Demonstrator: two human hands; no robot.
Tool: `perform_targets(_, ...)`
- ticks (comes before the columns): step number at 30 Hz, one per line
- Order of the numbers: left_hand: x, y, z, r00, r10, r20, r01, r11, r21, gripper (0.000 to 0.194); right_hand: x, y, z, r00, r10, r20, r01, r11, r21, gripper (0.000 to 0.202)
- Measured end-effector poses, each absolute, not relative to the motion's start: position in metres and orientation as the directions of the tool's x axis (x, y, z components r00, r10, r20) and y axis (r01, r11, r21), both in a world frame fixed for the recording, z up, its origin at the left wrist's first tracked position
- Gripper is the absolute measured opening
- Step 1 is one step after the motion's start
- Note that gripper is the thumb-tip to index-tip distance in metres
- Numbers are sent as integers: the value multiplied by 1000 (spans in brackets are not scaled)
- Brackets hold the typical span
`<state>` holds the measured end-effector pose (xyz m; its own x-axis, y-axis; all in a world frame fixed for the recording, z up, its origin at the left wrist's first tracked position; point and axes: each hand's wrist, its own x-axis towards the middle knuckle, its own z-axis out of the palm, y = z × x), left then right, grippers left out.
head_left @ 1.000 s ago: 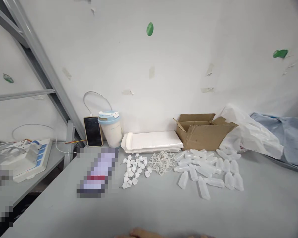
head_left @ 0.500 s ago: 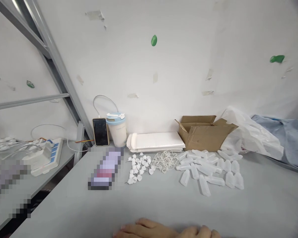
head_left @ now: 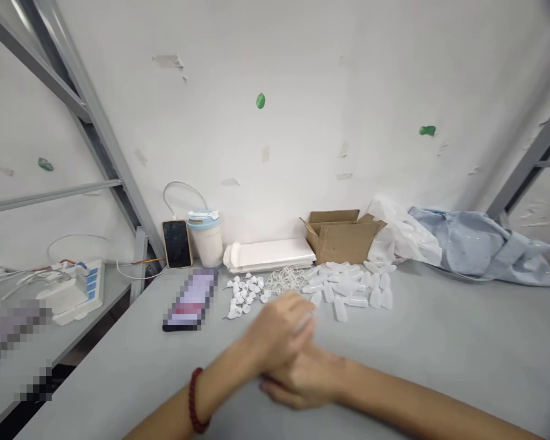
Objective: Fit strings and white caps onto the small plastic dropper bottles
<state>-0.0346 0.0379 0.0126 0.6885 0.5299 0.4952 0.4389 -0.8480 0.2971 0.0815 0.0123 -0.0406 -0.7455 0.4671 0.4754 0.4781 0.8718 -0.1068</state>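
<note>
My left hand point(head_left: 275, 327), a dark red beaded bracelet point(head_left: 195, 400) on its wrist, lies across my right hand point(head_left: 309, 376) above the front of the table. The two touch and overlap, with the left on top. Its fingers bend downward and are smeared by motion. My right hand's lower fingers curl inward, while its others are hidden beneath the left. Whether anything is between the hands cannot be made out. Just beyond them are small white caps point(head_left: 245, 290), a heap of thin whitish loops point(head_left: 286, 278) and several translucent plastic tubes point(head_left: 340, 308).
A phone point(head_left: 192, 299) lies flat at the left; another phone point(head_left: 176, 243) leans beside a lidded cup point(head_left: 206, 241). Along the wall stand a white stack point(head_left: 275, 252), an open cardboard box point(head_left: 343, 243), a plastic bag point(head_left: 401, 235) and blue-grey cloth point(head_left: 467, 244).
Both hands have risen from the table's bottom edge into the middle of the view, the left now over the right. The camera has shifted, showing more of the right side.
</note>
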Motion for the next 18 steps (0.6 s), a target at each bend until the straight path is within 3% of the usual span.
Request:
perform_targets(1,-45,50,13,601,585,544,512,-805,300,19,91,18,-34,-782,410,469,426,901,-78,17)
perform_targets(3,-66,74,11,453,672,586,632,-706,321,18,111,32,-21,-763,421,490,471,882,-25,22)
perform_targets(7,-93,99,-4,338,748,571,718,-597,358,19,145,55,-3,-465,716,520,738,638,-220,19)
perform_targets(10,-93,94,-15,384,757,528,721,-604,341,18,157,60,-1,-375,804,462,792,536,-291,19)
perform_targets(18,-78,69,-23,646,665,375,698,-714,64,30,148,46,-14,-473,832,290,869,495,-1,20)
